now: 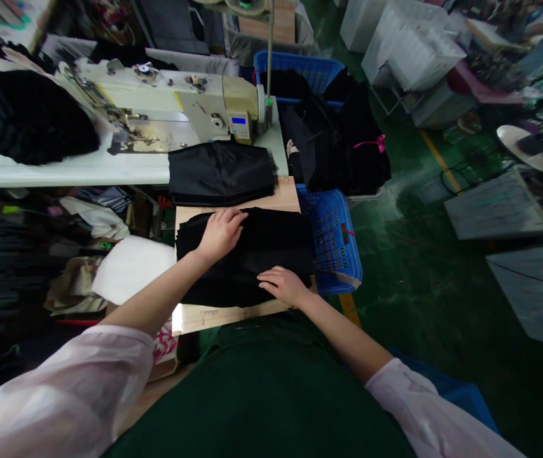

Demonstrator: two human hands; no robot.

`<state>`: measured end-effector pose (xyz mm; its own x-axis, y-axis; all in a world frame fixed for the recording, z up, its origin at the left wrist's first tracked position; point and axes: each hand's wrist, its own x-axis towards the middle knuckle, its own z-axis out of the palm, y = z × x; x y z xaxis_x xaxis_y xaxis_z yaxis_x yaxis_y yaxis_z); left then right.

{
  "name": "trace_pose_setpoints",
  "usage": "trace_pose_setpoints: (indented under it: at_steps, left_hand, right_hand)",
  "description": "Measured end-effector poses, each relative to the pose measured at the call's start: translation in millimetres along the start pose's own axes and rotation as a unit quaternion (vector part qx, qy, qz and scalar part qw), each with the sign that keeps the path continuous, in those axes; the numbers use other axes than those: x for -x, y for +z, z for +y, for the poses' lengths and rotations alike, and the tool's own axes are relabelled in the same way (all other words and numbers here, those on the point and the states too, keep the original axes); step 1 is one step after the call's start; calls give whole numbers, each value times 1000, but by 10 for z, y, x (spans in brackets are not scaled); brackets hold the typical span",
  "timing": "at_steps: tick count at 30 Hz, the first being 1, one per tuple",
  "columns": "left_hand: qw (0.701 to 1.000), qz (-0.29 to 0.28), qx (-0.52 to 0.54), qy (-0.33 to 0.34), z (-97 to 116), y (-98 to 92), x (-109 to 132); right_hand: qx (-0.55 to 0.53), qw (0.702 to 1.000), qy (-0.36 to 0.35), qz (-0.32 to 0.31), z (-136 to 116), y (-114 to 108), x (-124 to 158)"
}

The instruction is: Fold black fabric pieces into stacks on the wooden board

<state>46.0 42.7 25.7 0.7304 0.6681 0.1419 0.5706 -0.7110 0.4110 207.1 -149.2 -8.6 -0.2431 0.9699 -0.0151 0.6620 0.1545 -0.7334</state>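
A stack of black fabric pieces (262, 245) lies on a small wooden board (233, 313) in front of me. My left hand (221, 232) rests flat on the stack's far left part, fingers stretched out toward the right. My right hand (283, 284) lies flat on the near edge of the same stack, fingers pointing left. Neither hand grips anything. A second folded black pile (221, 172) sits just beyond, at the edge of the sewing table.
A cream sewing machine (180, 102) stands on the white table (61, 170) with more black cloth (28, 117) at its left. Blue baskets (336, 245) with black garments (338, 140) stand to the right. Green floor (419, 286) lies beyond; clutter sits under the table.
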Motion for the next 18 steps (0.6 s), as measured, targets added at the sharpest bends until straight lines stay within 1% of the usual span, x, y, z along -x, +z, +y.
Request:
trace_pose_setpoints:
  at_steps: [1,2,5,6,7,9,11,13,15,18]
  left_hand:
    - [999,-17,35,27,52,-15,110]
    - [994,-51,81,47,99,-14,235]
    - [956,-182,218,70,190,64,638]
    - [948,-200,238,69,203,102,760]
    - [946,-203,247,60,211,137,864]
    - [949,-190,250,42,215,187,998]
    - [951,-176,253,27,210,208,1031]
    - [947,-176,269,20,198,211,990]
    - [937,-188,294,16,179,209,921]
    - [923,-214,319,17,155,202,842]
  right_hand:
    - [4,1000,-11,-13,9,-17,-6]
    - [10,999,-22,-26,16,-31,-14]
    - [30,997,-43,-50,25,-49,-42]
    - [34,997,-47,-54,26,-48,-52]
    - [36,997,-49,-57,26,-48,-63]
    - [29,997,-43,-54,26,-53,-85]
    - [15,999,-20,-48,28,-73,-109]
    - [-1,999,9,-48,32,-105,-132]
    - [-18,998,24,-55,41,-133,-149]
    - [-47,997,24,-58,62,-148,-160]
